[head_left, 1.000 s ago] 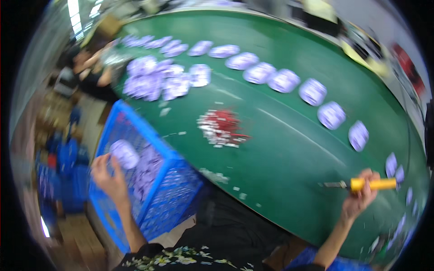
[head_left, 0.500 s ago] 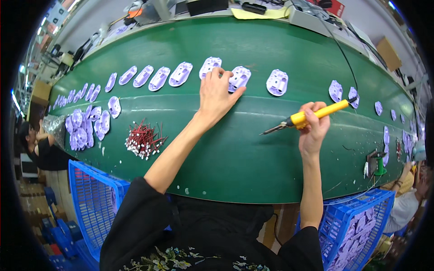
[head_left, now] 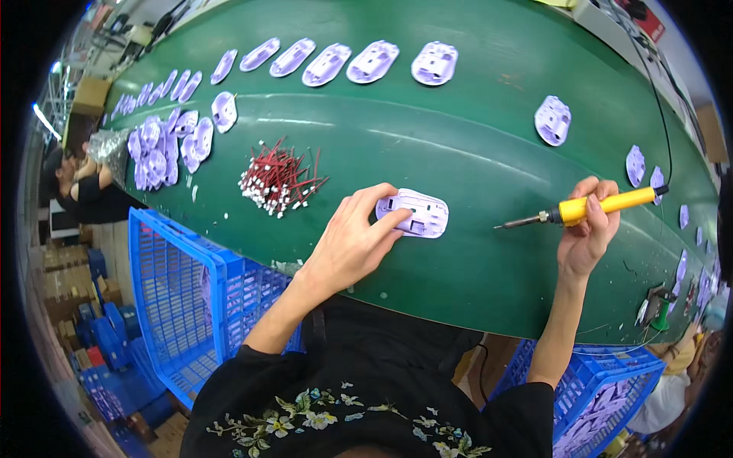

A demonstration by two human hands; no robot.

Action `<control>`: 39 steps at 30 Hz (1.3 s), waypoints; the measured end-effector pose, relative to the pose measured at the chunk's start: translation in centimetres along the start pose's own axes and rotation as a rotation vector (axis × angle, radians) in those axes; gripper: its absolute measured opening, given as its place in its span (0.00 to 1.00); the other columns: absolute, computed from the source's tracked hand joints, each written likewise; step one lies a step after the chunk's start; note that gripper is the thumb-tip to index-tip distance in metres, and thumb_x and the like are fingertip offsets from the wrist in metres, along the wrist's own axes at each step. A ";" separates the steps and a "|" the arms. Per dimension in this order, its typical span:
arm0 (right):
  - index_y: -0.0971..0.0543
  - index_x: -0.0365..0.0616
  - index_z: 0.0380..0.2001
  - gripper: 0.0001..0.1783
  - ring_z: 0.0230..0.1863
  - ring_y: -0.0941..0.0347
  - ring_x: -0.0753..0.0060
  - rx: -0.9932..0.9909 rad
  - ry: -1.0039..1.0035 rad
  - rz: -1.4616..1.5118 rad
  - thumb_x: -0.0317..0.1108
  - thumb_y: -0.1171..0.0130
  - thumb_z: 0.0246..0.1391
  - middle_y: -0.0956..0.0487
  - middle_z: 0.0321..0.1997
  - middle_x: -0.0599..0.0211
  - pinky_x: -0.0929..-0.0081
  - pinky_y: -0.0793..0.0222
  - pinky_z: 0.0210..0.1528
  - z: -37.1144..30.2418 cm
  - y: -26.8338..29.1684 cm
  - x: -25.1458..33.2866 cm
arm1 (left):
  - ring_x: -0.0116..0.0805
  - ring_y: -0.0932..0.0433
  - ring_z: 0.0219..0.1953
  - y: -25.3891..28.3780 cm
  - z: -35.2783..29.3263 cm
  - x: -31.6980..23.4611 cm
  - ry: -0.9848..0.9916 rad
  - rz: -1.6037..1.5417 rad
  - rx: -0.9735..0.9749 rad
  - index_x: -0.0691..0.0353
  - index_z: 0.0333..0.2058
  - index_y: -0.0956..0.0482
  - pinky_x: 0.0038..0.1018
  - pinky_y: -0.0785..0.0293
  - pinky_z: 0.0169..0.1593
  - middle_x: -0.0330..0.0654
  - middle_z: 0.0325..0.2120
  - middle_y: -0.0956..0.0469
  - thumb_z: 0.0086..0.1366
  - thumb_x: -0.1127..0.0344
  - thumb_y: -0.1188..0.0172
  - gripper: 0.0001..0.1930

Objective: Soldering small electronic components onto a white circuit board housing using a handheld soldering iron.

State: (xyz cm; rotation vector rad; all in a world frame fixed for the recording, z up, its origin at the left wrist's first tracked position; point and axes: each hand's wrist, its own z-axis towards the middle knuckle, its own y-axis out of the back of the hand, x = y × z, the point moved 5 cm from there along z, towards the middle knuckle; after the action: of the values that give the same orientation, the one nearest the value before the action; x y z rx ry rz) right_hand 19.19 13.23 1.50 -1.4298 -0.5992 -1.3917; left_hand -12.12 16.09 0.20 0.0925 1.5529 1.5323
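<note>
Low on the green bench, in front of me, a lavender plastic shell (head_left: pixel 429 216) like a computer mouse base lies with its inner side up. My left hand (head_left: pixel 353 238) grips its left end, thumb laid across the inside. My right hand (head_left: pixel 589 229) is closed round a yellow soldering iron (head_left: pixel 622 201), held above the bench. The iron's tip points left and stays apart from the shell. Left of the gripped shell is a pile of short red wires with white connectors (head_left: pixel 281 177).
A row of similar shells (head_left: pixel 327 64) runs along the bench's far side, with a heap of them (head_left: pixel 156 155) at left. A green solder spool (head_left: pixel 661 317) stands at right. Blue crates (head_left: pixel 179 298) flank me below the bench edge. Other people sit at both ends.
My left hand has taken a shell from the far row and brought it toward me onto the near bench. The soldering iron remains in my right hand. The view has shifted.
</note>
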 end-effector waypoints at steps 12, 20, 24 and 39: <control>0.30 0.42 0.37 0.14 0.32 0.28 0.74 0.014 0.032 -0.104 0.31 0.37 0.49 0.24 0.31 0.65 0.75 0.29 0.36 -0.9 -5.8 -1.1 | 0.43 0.27 0.43 5.5 -3.1 7.6 0.334 0.262 -0.340 0.62 0.31 0.21 0.37 0.33 0.49 0.46 0.42 0.27 0.53 0.69 0.31 0.09; 0.35 0.46 0.34 0.18 0.33 0.27 0.76 0.036 -0.047 0.129 0.26 0.33 0.48 0.25 0.30 0.67 0.75 0.29 0.38 -0.5 -8.5 -4.0 | 0.49 0.25 0.40 5.7 -4.3 8.1 0.208 0.307 -0.302 0.69 0.33 0.24 0.40 0.31 0.45 0.50 0.38 0.25 0.63 0.73 0.42 0.04; 0.36 0.47 0.37 0.21 0.33 0.28 0.80 -0.004 -0.022 0.127 0.29 0.31 0.49 0.27 0.30 0.72 0.79 0.30 0.35 -1.4 -5.5 -3.7 | 0.50 0.24 0.41 4.2 -3.9 8.9 0.160 0.335 -0.302 0.67 0.34 0.23 0.41 0.32 0.46 0.48 0.36 0.23 0.67 0.69 0.44 0.06; 0.36 0.48 0.34 0.20 0.32 0.29 0.80 0.007 -0.088 0.171 0.30 0.31 0.48 0.26 0.30 0.70 0.77 0.30 0.36 -1.4 -6.4 -3.8 | 0.46 0.23 0.40 6.2 -5.1 10.2 0.236 0.250 -0.300 0.70 0.40 0.23 0.36 0.30 0.47 0.50 0.38 0.21 0.70 0.71 0.47 0.08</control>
State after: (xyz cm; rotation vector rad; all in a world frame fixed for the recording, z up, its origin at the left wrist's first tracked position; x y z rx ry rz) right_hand 12.15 15.41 -0.31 -1.5061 -0.5242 -1.1965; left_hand -24.44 19.97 -1.21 -0.0703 1.5138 2.0191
